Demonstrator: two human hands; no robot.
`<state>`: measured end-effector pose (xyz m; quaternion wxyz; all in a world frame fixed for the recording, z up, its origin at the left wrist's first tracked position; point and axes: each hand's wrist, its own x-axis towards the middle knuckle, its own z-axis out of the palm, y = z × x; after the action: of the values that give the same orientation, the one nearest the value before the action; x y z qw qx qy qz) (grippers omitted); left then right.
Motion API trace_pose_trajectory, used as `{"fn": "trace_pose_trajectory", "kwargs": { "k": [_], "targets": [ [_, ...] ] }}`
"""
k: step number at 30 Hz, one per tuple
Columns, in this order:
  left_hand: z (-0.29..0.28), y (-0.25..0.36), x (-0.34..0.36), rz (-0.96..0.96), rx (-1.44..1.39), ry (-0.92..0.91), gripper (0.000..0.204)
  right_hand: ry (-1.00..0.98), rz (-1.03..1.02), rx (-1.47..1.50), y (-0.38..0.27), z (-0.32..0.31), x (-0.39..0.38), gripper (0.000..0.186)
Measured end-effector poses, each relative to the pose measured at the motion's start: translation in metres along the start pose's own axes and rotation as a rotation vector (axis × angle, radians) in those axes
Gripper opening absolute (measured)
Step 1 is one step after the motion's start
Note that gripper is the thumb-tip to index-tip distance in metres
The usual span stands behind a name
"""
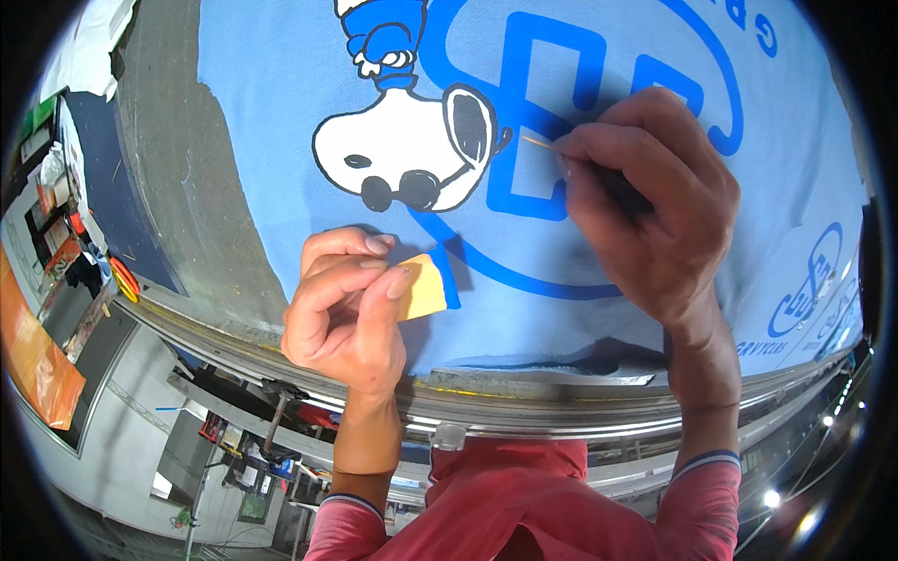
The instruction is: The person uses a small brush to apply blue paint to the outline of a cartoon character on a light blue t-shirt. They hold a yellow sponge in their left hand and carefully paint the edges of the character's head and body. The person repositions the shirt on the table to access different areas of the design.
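Light-blue fabric (pixel 253 140) lies spread before me, printed with a white cartoon dog (pixel 402 140) in dark glasses and bold blue lettering (pixel 510 112). Between the thumb and fingers of my left hand (pixel 341 318) is a small yellow card (pixel 423 288); its far edge is coated blue. It hovers over the fabric just below the dog's head. My right hand (pixel 669 196) pinches a thin orange-tan stick (pixel 537 142). The stick's tip points left at the blue lettering, close to the dog's ear; whether it touches the print I cannot tell.
A grey table surface (pixel 187 112) shows left of the fabric. Along the near edge runs a metal rail (pixel 524 421) with a small clear block (pixel 449 437) on it. Another blue print (pixel 806 290) is at the right. Shelves and an orange panel (pixel 42 346) stand at the far left.
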<state>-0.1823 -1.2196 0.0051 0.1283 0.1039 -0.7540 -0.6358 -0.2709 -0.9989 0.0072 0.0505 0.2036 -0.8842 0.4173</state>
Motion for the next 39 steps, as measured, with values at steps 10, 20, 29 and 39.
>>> {"fn": "trace_pose_trajectory", "kwargs": {
  "k": [10, 20, 29, 39],
  "targets": [
    [0.0009, 0.0005, 0.0, -0.005, -0.001, 0.003, 0.018, 0.0, -0.017, -0.013, 0.002, 0.0021, 0.0004, 0.017],
    [0.0008, 0.001, -0.0004, -0.004, 0.007, 0.005, 0.017, -0.01, -0.013, -0.02, 0.0014, 0.0015, 0.001, 0.016],
    [-0.0008, 0.0007, -0.0001, 0.003, 0.013, -0.002, 0.017, -0.008, -0.022, -0.021, 0.0025, 0.0017, 0.0013, 0.016],
    [-0.0012, 0.0, -0.0007, -0.001, 0.011, -0.007, 0.017, -0.021, -0.036, -0.037, 0.0019, 0.0014, 0.0009, 0.018]
  ]
}}
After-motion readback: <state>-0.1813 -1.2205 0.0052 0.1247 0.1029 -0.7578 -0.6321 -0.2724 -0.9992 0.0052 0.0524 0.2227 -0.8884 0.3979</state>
